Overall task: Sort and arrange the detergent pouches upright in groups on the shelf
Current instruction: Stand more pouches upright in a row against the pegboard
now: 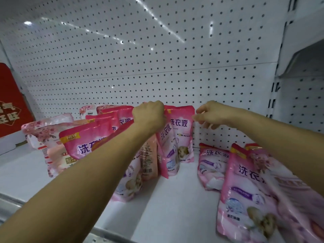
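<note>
The detergent pouches (177, 135) across the lower half of the frame are soft plastic film, glossy and printed, creased where they bend and catching pale highlights. The back panel (140, 55), filling the upper frame, looks like painted sheet metal, white, perforated with regular holes, semi-gloss with streaks of reflected light. The shelf (175, 199) at lower centre shows a smooth, white, fairly matt finish. The red sign (10, 106) at the left edge appears to be matt card.
</note>
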Demonstrator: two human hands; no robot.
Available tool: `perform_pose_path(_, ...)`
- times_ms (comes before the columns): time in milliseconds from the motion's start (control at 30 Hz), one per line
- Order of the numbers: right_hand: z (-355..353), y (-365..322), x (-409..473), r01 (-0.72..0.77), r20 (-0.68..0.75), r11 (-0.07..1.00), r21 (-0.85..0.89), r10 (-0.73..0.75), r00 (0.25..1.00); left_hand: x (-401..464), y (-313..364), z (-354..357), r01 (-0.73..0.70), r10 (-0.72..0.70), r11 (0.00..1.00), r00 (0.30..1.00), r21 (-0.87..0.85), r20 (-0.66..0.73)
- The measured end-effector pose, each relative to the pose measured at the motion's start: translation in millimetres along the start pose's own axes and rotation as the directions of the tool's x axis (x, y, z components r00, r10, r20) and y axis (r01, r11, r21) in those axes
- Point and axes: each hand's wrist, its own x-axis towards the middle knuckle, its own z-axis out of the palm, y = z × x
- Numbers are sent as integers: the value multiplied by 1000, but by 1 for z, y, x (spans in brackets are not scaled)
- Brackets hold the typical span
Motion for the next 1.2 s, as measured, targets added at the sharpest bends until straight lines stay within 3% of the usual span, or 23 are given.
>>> perform_pose_path(67, -14, 9, -21, -1, 69, 987, -163, 12, 998, -14, -2, -3, -74, 74, 997, 997, -16, 10)
perform_pose_path(167, -32, 31, -52, -5, 231, 927, -375, 98, 968, -51, -1, -1, -243, 245, 970, 957, 31, -156)
perform_pose_path(233, -35, 49, -67, -9, 314, 887, -462, 173, 934, -77, 11, 0, -391, 353, 911, 905, -135, -236)
perform_pose_path(300, -31, 65, -73, 11, 292, 894, -447, 134, 947, -94, 31, 6, -435, 397, 814, 900, -385, -178)
perform_pose_path(433, -23, 64, -82, 142, 61, 943, -300, -129, 990, -105, 67, 28, -168, 397, 620, 910, -766, 121)
perform_pose_path(533, -16, 32, -97, 308, -17, 919, -247, -321, 947, -106, 79, 42, 100, 378, 347, 895, -932, 237)
perform_pose_path(600, -9, 7, -109, 396, -37, 874, -281, -422, 906, -110, 81, 41, 120, 322, 234, 927, -965, 193)
perform_pose_path(667, -1, -15, -118, 451, -71, 831, -325, -497, 865, -114, 78, 39, 77, 175, 208, 978, -975, 115)
perform_pose_path(733, 3, -28, -118, 500, -149, 833, -235, -540, 829, -115, 69, 40, 50, 48, 193, 997, -980, 60)
perform_pose_path(833, 0, -27, -105, 437, -303, 899, 6, -415, 858, -114, 49, 36, 60, -84, 153, 995, -986, 47)
perform_pose_path(900, 1, -12, -91, 284, -256, 956, 68, -258, 931, -115, 35, 33, 89, -157, 139, 985, -986, 67)
perform_pose_path(1033, 37, 32, -74, 34, 15, 967, -254, -31, 999, -117, 7, 35, 56, -305, 141, 952, -988, 10)
perform_pose_path(1133, 68, 40, -81, 8, 272, 944, -329, 87, 959, -120, -5, 35, 65, -391, 157, 920, -985, -2)
perform_pose_path(1200, 72, 37, -84, 12, 307, 926, -377, 113, 945, -120, -11, 35, 79, -388, 159, 921, -984, 11)
